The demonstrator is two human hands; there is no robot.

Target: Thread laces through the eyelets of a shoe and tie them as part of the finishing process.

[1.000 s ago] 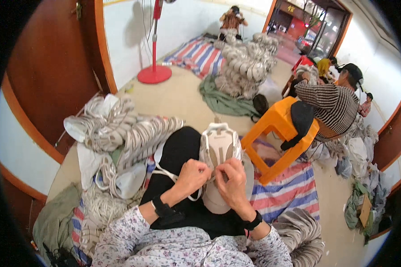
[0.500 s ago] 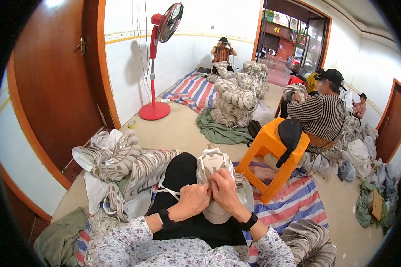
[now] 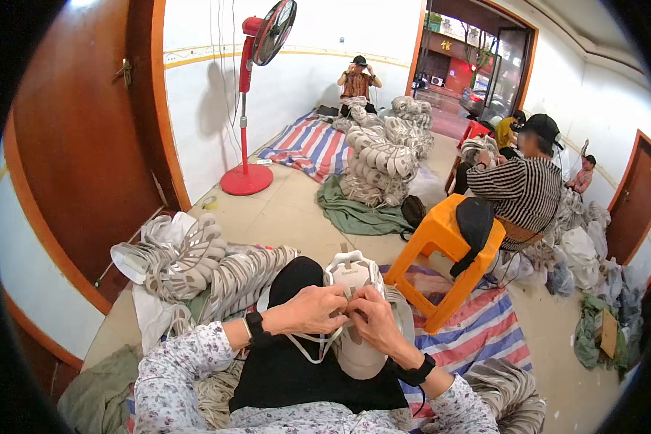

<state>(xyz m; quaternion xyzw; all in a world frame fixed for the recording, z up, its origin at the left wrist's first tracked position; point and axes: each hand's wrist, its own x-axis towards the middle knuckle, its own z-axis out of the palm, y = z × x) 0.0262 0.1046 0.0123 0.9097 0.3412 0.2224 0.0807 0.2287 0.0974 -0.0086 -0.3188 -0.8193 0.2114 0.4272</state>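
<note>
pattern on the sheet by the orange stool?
Red, white and blue stripes; the sheet shows best in the head view.

A red pedestal fan (image 3: 246, 69) stands on the pale floor before the white wall, to the right of a brown door (image 3: 72, 145) with an orange frame. Along the same wall lies a striped sheet (image 3: 307, 145) in red, white and blue; a green cloth (image 3: 358, 215) lies crumpled nearer the centre. An orange stool (image 3: 439, 223) carries a dark cap (image 3: 475, 226) (draped partly over the seat's edge). Beyond it sits a person in a striped top (image 3: 524, 189). At far right, a brown cardboard piece (image 3: 609, 334) rests against green bagging (image 3: 589, 325).
</note>
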